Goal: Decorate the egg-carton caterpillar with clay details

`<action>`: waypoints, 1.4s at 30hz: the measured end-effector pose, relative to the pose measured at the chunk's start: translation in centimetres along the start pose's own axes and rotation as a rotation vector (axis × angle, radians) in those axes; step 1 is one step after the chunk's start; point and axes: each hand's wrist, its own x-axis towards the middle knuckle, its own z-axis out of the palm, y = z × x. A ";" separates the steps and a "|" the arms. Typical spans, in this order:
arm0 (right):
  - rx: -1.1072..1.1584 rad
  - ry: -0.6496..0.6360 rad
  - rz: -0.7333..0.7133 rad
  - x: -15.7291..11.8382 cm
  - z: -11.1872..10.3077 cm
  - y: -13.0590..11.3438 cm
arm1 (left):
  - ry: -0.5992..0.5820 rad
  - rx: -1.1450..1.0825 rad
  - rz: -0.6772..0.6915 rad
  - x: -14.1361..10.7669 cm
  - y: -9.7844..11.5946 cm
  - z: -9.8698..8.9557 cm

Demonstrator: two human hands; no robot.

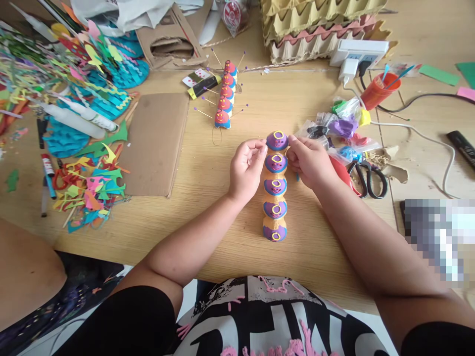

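A purple egg-carton caterpillar (pixel 275 187) lies lengthwise on the table in front of me. Its bumps have blue edges, small drawn faces and yellow rings on top; bare tan carton shows between them. At its far end, my left hand (pixel 245 170) pinches the left side of the last bump, thumb and fingers together. My right hand (pixel 310 162) grips the same bump from the right, its fingers curled and partly hidden. A small blue bit shows just under the right hand. Farther back stands a red and blue egg-carton caterpillar (pixel 224 101) with purple-tipped sticks poking out.
Left lie a cardboard sheet (pixel 154 143), paper scraps (pixel 98 193) and glue bottles (pixel 74 116). Right are black-handled scissors (pixel 367 178), bagged clay (pixel 343 126), an orange cup (pixel 380 91) and a power strip (pixel 358 52) with cables. Egg trays (pixel 315 29) are stacked behind. Another person's limb shows at left.
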 end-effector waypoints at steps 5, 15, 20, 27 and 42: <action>0.107 -0.085 0.078 0.0 0.0 -0.1 | 0.021 0.010 -0.039 0.1 0.1 0.0; 0.185 -0.142 0.131 -0.5 0.4 -0.6 | 0.144 0.011 -0.102 0.4 1.1 0.1; 0.187 -0.151 0.139 -0.5 0.3 -0.6 | 0.161 -0.020 -0.105 0.4 1.1 0.1; 0.187 -0.164 0.123 -0.2 0.0 -0.4 | 0.114 -0.069 -0.105 0.3 1.0 0.2; 0.287 -0.237 0.179 -0.5 0.4 -0.3 | 0.067 -0.007 0.030 0.3 0.4 -0.4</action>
